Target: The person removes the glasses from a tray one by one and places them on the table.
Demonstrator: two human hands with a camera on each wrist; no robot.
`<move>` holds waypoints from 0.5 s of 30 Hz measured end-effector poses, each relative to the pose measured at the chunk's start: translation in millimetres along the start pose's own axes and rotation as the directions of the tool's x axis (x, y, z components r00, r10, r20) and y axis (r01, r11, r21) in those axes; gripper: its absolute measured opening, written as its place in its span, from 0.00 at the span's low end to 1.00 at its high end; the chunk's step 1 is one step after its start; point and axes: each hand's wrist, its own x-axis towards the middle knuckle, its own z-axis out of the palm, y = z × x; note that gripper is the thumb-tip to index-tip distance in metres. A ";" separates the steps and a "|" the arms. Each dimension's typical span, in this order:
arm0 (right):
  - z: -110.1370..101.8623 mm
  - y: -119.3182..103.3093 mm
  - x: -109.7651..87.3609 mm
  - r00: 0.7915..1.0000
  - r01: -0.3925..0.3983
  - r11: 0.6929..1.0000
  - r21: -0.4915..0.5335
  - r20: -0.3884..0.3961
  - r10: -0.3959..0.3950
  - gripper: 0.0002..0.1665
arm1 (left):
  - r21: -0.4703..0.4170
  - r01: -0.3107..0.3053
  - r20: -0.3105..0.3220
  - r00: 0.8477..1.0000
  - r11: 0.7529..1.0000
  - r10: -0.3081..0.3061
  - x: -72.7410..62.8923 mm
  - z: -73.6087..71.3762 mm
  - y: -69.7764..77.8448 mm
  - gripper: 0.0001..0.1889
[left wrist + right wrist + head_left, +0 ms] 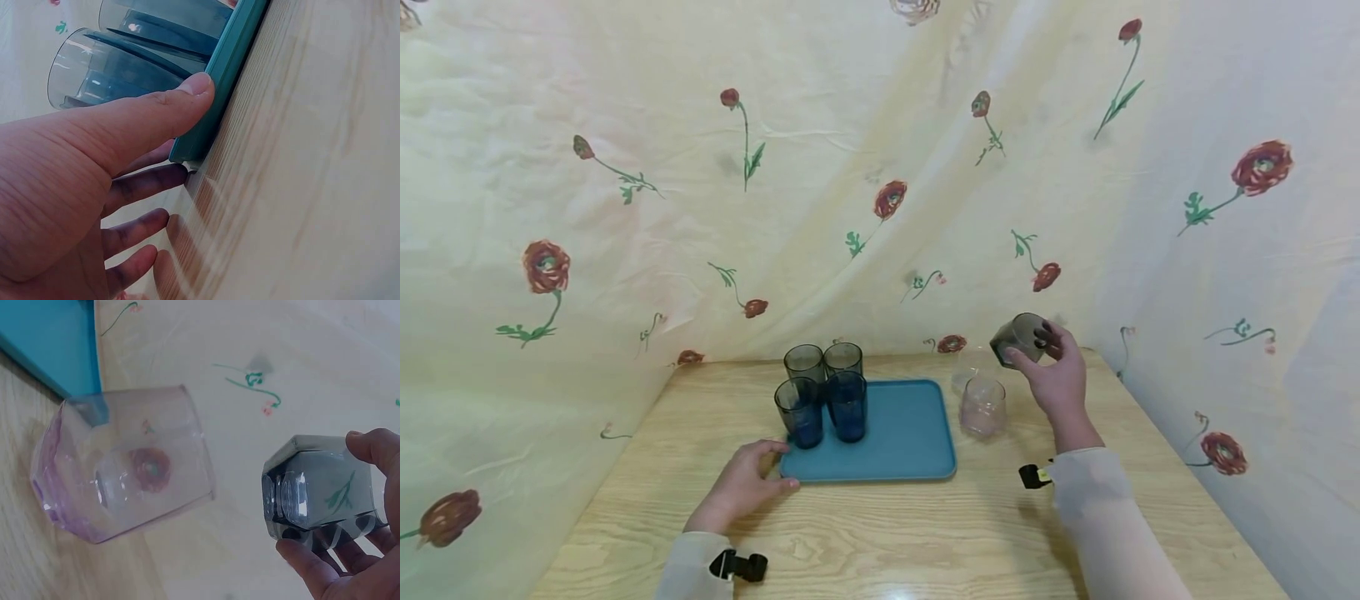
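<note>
My right hand (1062,379) holds a smoky grey drinking glass (1017,340) tilted in the air, thumb on one side and fingers on the other. In the right wrist view its faceted base (278,494) points away from the palm. My left hand (741,490) is at the near left corner of a blue tray (906,433). The left thumb (195,87) touches the tray's rim while the other fingers spread loosely below. Several dark tinted glasses (848,408) stand upright in a cluster at the tray's left side.
Right of the tray, a pale pink glass (982,410) stands on the wooden table (865,533). A clear glass (964,373) is just behind it, hard to make out. Flower-print cloth (820,183) hangs behind the table and along its sides.
</note>
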 end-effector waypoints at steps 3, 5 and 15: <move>-2.3 6.3 2.0 0.999 -0.047 0.999 0.005 -0.013 0.047 0.50 | 0.002 -0.004 0.000 1.000 1.000 0.004 0.1 0.0 0.0 0.31; -3.1 10.3 3.3 0.997 -0.068 0.998 0.007 -0.020 0.068 0.51 | 0.004 -0.004 0.001 1.000 1.000 0.004 0.1 0.0 0.1 0.31; 0.5 36.1 6.9 0.991 -0.131 0.991 0.008 -0.005 0.131 0.50 | 0.003 0.000 0.003 1.000 1.000 0.000 -0.4 -0.4 0.2 0.31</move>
